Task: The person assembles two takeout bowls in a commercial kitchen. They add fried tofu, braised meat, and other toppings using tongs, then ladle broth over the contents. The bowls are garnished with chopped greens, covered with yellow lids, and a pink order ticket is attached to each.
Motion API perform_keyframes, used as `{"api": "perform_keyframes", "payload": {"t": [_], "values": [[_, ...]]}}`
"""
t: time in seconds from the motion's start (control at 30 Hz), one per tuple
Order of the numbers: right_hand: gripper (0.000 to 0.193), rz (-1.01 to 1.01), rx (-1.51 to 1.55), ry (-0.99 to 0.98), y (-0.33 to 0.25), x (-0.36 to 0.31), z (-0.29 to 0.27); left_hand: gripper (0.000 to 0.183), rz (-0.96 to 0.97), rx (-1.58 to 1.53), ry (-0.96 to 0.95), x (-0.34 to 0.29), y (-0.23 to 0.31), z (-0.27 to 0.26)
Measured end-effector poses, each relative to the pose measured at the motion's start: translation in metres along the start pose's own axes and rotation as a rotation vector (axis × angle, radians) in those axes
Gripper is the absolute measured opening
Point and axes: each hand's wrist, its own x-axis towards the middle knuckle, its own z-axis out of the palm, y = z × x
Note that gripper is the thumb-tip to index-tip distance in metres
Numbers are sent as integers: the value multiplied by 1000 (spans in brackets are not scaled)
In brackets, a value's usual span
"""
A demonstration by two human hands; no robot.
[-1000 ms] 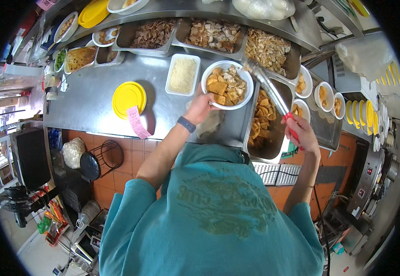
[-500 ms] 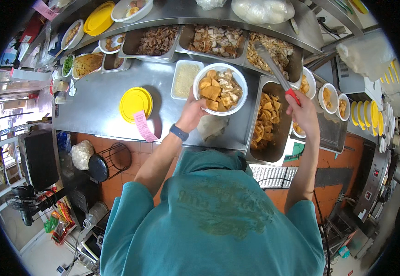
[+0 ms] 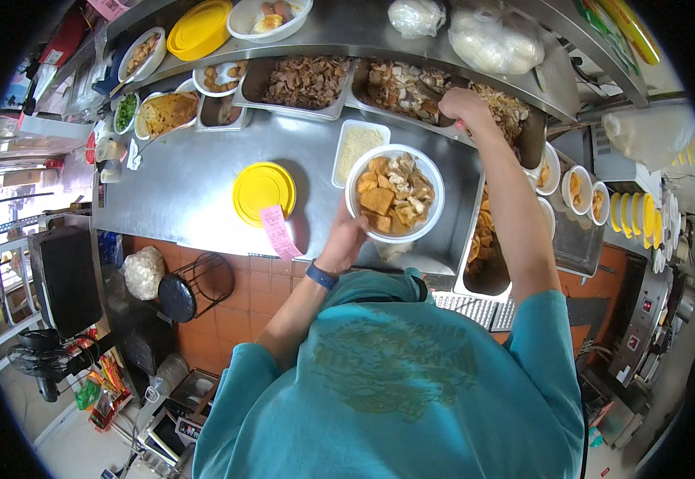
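Observation:
My left hand (image 3: 346, 237) grips the near-left side of a round white bowl (image 3: 439, 194) above the steel counter. Golden-brown chunks that look like fried tofu (image 3: 377, 199) and pale sliced meat (image 3: 411, 180) fill it. Reaching far forward, my right hand (image 3: 465, 109) is closed round tongs with a red handle (image 3: 460, 124). The tongs' metal end dips into the steel pan (image 3: 411, 120) of chopped meat; its tips are partly hidden among the food. Beyond the bowl, a white rectangular container (image 3: 338, 164) holds pale, fine shreds or grains.
A yellow lidded tub (image 3: 263, 194) with a pink paper slip (image 3: 281, 232) stands left on the counter. Another pan (image 3: 293, 113) of meat lies at the back. A pan of brown chunks (image 3: 481, 239) sits under my right forearm. Plastic bags (image 3: 495, 40) rest on the overhead shelf.
My right hand has moved from above the right-hand pan forward and left, taking the tongs into the middle meat pan. The bowl in my left hand appears slightly lower and farther right.

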Motion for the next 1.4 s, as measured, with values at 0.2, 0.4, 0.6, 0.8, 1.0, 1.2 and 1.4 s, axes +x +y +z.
{"api": "perform_keyframes", "payload": {"t": [0.2, 0.4, 0.6, 0.8, 1.0, 1.2, 1.4], "values": [[24, -3, -88, 134, -6, 44, 33, 91, -13, 55, -35, 5, 19, -25], [36, -197, -23, 232, 30, 13, 46, 86, -2, 81, -47, 27, 37, -49], [35, 3, 853, -73, 61, -77, 56, 82, -6, 25, -115, 56, 52, -55], [37, -99, 1090, -118, 66, -134, 61, 79, -45, 48, -131, 72, 56, -51], [33, -6, 1359, -155, 58, -140, 64, 78, -20, 19, -148, 73, 60, -51], [30, -91, 1114, -27, 52, -174, 63, 78, -32, 27, -122, 76, 64, -57], [27, -101, 896, -121, 29, -244, 42, 78, 18, 32, -167, 83, 63, -65]]}}
